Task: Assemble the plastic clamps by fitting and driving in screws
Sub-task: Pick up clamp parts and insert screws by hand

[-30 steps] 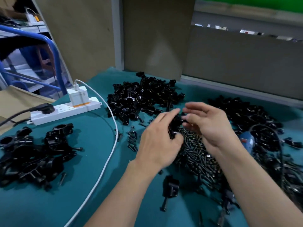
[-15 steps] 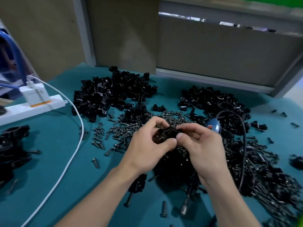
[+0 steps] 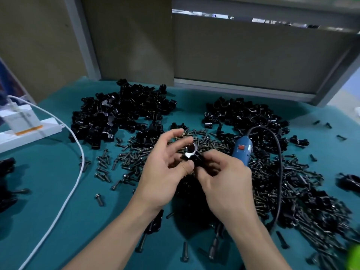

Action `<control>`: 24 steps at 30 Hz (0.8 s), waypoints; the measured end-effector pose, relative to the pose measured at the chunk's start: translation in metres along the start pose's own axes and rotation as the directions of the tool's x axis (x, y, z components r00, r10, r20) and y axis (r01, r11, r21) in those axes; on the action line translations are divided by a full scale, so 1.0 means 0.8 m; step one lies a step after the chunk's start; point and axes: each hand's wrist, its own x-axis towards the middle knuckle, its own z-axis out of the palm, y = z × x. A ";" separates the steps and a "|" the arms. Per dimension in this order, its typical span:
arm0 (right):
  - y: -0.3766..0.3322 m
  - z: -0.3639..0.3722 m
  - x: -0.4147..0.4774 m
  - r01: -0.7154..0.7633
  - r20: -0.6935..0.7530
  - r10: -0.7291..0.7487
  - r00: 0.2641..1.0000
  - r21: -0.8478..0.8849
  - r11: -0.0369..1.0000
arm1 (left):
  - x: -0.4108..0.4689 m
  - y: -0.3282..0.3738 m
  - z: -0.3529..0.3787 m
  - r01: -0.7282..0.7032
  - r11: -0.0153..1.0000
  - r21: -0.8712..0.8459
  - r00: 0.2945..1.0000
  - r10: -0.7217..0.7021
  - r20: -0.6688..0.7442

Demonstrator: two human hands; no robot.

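While the clamp (image 3: 191,153) sat mid-frame, just above the heap of screws (image 3: 136,156), I only had it by the fingertips. The right hand (image 3: 224,180) was curled and pinching its lower end. The left hand (image 3: 165,172) had the thumb pressed on it, with the other fingers loosely bent behind the ring, half open. Couldn't tell if a screw was seated in it yet, too small and glinty.

My worry was the obvious one: a glossy little part in a light pinch, so a slip would drop it into all that black stuff underneath. Reaching for the blue screwdriver (image 3: 242,151) just right of it meant letting go with one hand, so the piece could twist and the screw start crooked. Its cord (image 3: 279,172) looped over the screws at right, so a quick grab would probably drag some across the teal cloth (image 3: 48,191).
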 end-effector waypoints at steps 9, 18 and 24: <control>0.002 -0.015 0.003 -0.051 0.129 0.033 0.991 0.138 0.989 | 0.007 0.010 -0.010 0.165 0.923 -0.348 0.986 -0.160 0.043; 0.007 -0.022 0.003 -0.138 0.117 0.101 0.988 0.383 0.913 | 0.004 0.007 -0.003 0.136 0.973 -0.187 0.986 -0.114 0.126; 0.002 -0.025 0.003 -0.109 0.227 0.038 0.973 0.309 0.945 | 0.010 0.007 0.003 0.262 0.948 -0.183 0.934 -0.201 0.294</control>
